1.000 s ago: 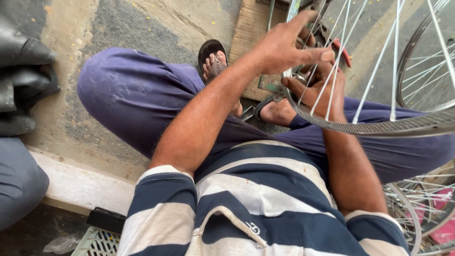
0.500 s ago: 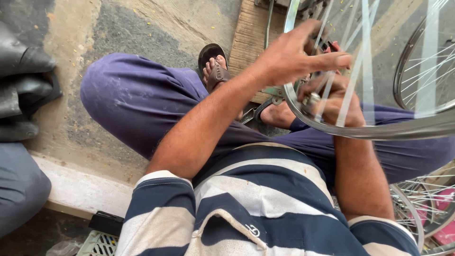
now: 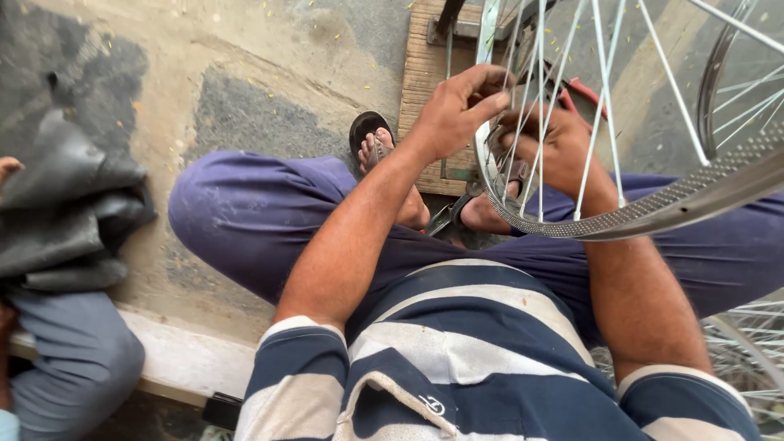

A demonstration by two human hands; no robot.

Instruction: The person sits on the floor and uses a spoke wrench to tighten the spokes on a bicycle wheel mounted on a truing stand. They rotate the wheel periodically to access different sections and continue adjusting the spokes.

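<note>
A silver bicycle wheel rim (image 3: 653,208) with thin spokes (image 3: 600,98) stands tilted over my lap. My left hand (image 3: 453,114) reaches forward, its fingertips pinched on the rim's left edge. My right hand (image 3: 559,147) is inside the wheel behind the spokes, fingers curled around what looks like a red-handled tool (image 3: 576,88); most of that tool is hidden. The two hands nearly touch at the rim. I sit with purple trousers (image 3: 245,220), and my sandalled feet (image 3: 371,143) rest on the ground below the wheel.
A wooden board (image 3: 429,73) lies on the concrete beyond my feet. Another wheel (image 3: 727,73) stands at the far right, with more spokes (image 3: 751,343) at lower right. Black rubber tubing (image 3: 69,212) lies left, beside another person's grey-clad knee (image 3: 65,367).
My left hand's spread fingers have closed into a pinch on the rim edge. The right hand has shifted slightly behind the spokes, and the wheel has turned a little.
</note>
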